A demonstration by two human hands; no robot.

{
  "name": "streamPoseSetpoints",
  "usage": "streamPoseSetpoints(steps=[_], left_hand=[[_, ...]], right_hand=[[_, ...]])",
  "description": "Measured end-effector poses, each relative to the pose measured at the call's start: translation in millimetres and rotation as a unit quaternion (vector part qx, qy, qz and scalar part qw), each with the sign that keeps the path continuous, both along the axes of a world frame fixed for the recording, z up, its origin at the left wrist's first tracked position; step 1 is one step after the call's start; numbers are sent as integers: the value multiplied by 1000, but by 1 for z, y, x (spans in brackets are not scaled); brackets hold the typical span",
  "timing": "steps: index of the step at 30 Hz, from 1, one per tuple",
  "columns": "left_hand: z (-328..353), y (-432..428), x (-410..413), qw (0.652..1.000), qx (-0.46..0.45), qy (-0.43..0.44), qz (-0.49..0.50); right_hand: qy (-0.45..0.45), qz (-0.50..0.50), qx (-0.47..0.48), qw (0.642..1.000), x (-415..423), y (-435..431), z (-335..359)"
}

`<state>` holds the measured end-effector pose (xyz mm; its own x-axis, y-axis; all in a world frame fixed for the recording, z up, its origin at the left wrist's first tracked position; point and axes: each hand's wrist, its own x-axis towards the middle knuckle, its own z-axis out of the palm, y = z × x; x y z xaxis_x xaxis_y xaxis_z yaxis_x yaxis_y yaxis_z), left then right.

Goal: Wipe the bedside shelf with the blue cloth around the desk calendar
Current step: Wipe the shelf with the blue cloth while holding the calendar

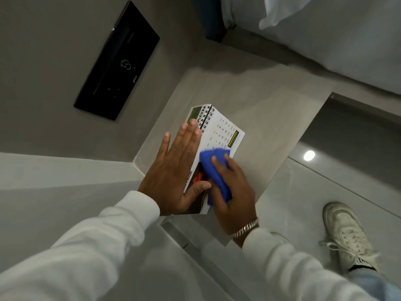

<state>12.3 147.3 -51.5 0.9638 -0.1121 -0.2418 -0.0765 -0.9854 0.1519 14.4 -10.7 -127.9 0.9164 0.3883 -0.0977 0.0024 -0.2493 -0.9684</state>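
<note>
Right hand near shelf's front edge, fingers closed on bunched blue cloth, pressing it onto desk calendar's near face. Left hand flat, fingers spread, resting against calendar's wall-side face. Calendar stands toward shelf's wall-side edge. Beyond, black wall panel.
</note>
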Motion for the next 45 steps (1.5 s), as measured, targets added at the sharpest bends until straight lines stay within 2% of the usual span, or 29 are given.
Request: streamPoseSetpoints(steps=[3,10,17,23,30,33,37,41,43,45], left_hand=[[0,1,1,1000,1,2,-3],[-3,2,-1,1000,-5,-10,-7],[-7,4,-1,1000,11,-14,-6],[-2,2,-1,999,33,-3,6],[10,-7,-1,996,83,-5,29],[14,-19,0,991,98,-22,86],[20,-50,-2,961,90,-72,252],[5,-98,-4,892,73,-138,423],[-7,-115,-4,859,87,-141,484],[-18,-123,-3,832,105,-133,528]], right_hand=[[7,22,-5,1000,-19,-3,-5],[-31,-83,-11,996,43,13,6],[25,-136,-23,990,60,21,10],[110,-37,-63,991,44,-8,12],[39,101,-150,983,113,-69,30],[-23,160,-207,965,159,-85,37],[-113,267,-291,912,211,-81,43],[-201,336,-341,855,242,-62,35],[-234,358,-366,827,248,-56,23],[-262,404,-402,779,247,-56,6]])
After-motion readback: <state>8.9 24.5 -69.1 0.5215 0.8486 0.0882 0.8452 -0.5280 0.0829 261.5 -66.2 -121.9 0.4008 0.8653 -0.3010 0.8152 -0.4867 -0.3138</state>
